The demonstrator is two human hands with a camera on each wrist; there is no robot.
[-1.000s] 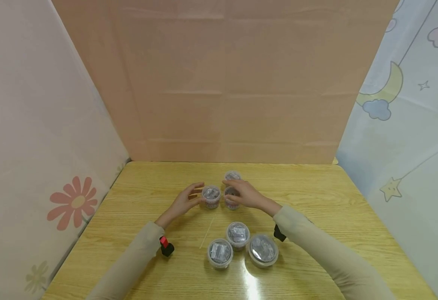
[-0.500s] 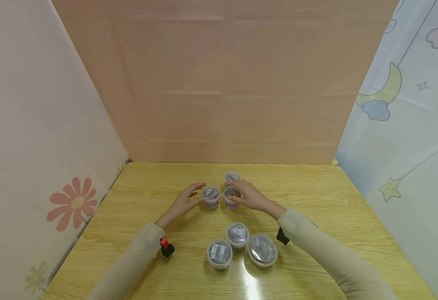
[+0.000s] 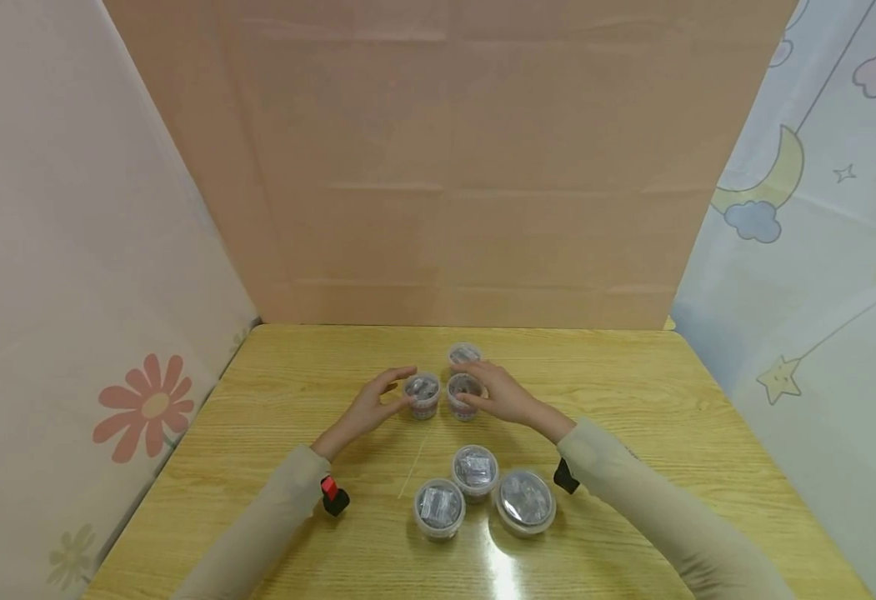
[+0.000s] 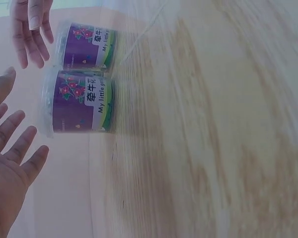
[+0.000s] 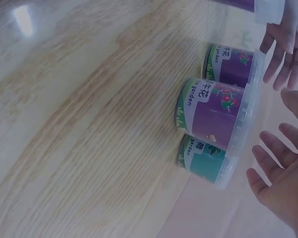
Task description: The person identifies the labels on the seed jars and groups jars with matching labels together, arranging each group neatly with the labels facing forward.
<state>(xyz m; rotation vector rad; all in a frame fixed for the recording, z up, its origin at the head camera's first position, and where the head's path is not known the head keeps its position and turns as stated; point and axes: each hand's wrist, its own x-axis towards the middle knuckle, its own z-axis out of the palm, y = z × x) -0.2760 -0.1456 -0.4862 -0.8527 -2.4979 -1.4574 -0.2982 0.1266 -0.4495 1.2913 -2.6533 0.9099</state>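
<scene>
Two small clear-lidded tubs with purple labels stand side by side upright mid-table: the left tub point(image 3: 424, 403) and the right tub point(image 3: 464, 408). My left hand point(image 3: 368, 407) is at the left tub's side with fingers spread; in the left wrist view a gap shows between those fingers and the lid. Around the right tub's right side is my right hand point(image 3: 505, 395), thumb and fingers apart; the right wrist view shows it clear of the lid. Behind the right tub sits a third tub point(image 3: 464, 353), with a teal label point(image 5: 203, 158), partly hidden by the right hand.
Nearer the front edge of the wooden table point(image 3: 633, 392) stand a middle tub point(image 3: 475, 468), a left front tub point(image 3: 440, 507) and a wider tub point(image 3: 525, 500). A thin pale strip point(image 3: 412, 468) lies to their left. A tan panel point(image 3: 445, 208) closes the back.
My right hand has drawn slightly right, so more of the right tub shows. The left hand's fingertips have come slightly further over the left tub. All the tubs stand where they were.
</scene>
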